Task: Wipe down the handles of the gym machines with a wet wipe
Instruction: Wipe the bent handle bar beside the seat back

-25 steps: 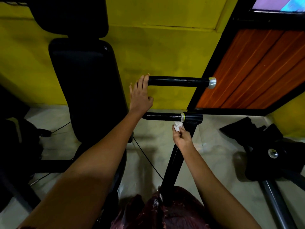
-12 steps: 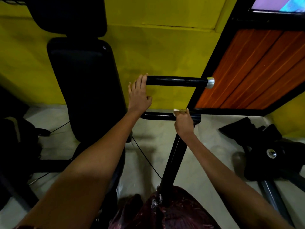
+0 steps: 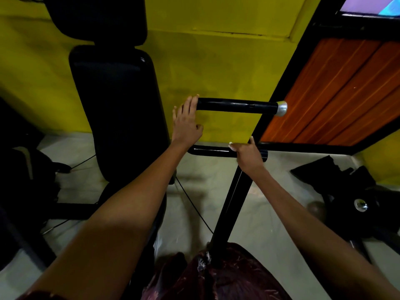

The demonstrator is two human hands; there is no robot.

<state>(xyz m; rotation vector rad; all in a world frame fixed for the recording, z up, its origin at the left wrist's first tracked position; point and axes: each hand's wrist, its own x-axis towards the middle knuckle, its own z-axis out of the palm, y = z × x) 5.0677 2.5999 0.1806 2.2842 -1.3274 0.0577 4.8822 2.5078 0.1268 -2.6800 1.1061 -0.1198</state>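
Head view: wet wipe point(image 3: 230, 145) is a small white scrap, only its edge visible at the fingertips of the right hand point(image 3: 249, 156); that hand curls over the lower handle point(image 3: 212, 151), a black bar, pressing the wipe onto it just left of the upright post point(image 3: 231, 204); left hand point(image 3: 187, 124) lies flat, fingers straight and together, tips touching the inner end of the upper handle point(image 3: 236, 105), black with a silver end cap point(image 3: 281, 108); black padded backrest point(image 3: 116, 111) stands left, yellow wall point(image 3: 216, 61) behind.

black handle point(image 3: 236, 106) with silver cap point(image 3: 281, 108), yellow wall point(image 3: 216, 61), orange striped wood panel point(image 3: 337, 94), white wipe point(image 3: 230, 144)
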